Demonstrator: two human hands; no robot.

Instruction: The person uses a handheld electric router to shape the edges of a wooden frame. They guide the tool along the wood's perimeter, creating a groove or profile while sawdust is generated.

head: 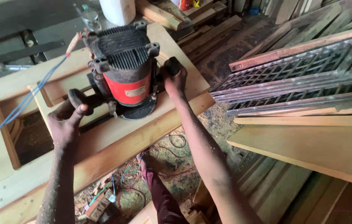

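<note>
The left hand [65, 122] is wrapped tight around the round black knob handle on one side of a heavy wood router [124, 70], thumb laid over the top of the knob. The right hand [175, 81] is closed the same way on the matching black knob on the opposite side, so both fists are clamped on the machine. Both forearms are dusted with fine sawdust.

The router has a ribbed, dark grey motor cap with vent slots, a smooth red cylindrical body below it, and a dark round base plate. It stands upright on a pale wooden door frame [113, 141], close to the frame's near long edge and toward its right end. The frame is smooth planed timber with rectangular recessed openings; one deep opening lies toward its left end. A thin blue cable [22, 105] runs from the router's top across the frame to the left edge.

Below the frame's near edge the floor is thick with sawdust [209, 124] and tangled red wires. To the right lie a carved lattice panel [300, 74], dark and gridded, and flat pale planks [308, 145].
</note>
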